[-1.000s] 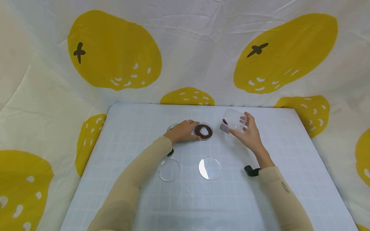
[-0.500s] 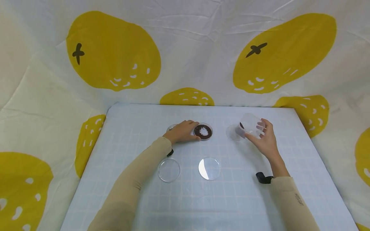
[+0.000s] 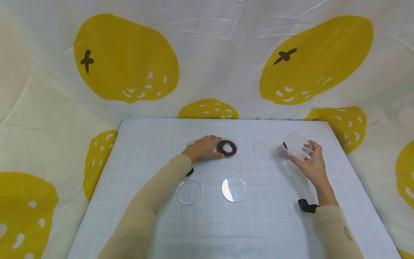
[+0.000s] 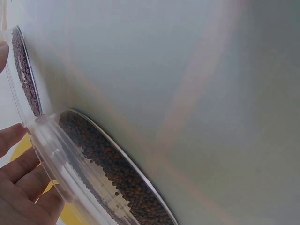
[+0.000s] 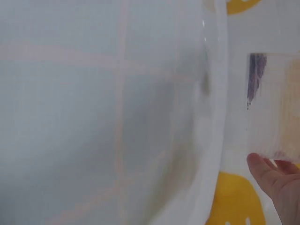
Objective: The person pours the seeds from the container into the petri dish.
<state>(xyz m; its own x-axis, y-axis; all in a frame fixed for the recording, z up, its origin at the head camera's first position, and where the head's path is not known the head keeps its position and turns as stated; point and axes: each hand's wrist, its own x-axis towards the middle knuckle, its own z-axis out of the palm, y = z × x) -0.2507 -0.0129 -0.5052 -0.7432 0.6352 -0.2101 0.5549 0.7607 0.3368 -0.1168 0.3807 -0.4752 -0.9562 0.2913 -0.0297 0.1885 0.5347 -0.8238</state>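
Observation:
My left hand [image 3: 204,147] sits over the back of the table, thumb and index finger holding the near side of a petri dish [image 3: 220,149]. Dark brown granules fill that dish, with a white patch in the middle. Under the same hand, mostly hidden, is a second petri dish [image 4: 117,164] of dark granules. My right hand [image 3: 312,167] grips a clear plastic container [image 3: 295,145] by its sides, tilted above the table on the right. Some dark granules [image 5: 255,75] lie in one corner of the container.
A clear round dish or lid [image 3: 261,150] lies between the filled dish and the container. Two clear round lids, a left one [image 3: 189,191] and a right one [image 3: 234,189], lie nearer the front. Behind the table [image 3: 258,230] hangs a cloth [image 3: 220,54] with yellow fruit prints.
My right hand has carried the clear container to the right and slightly towards me, uncovering the clear round piece behind it. My left hand has stayed at the dish.

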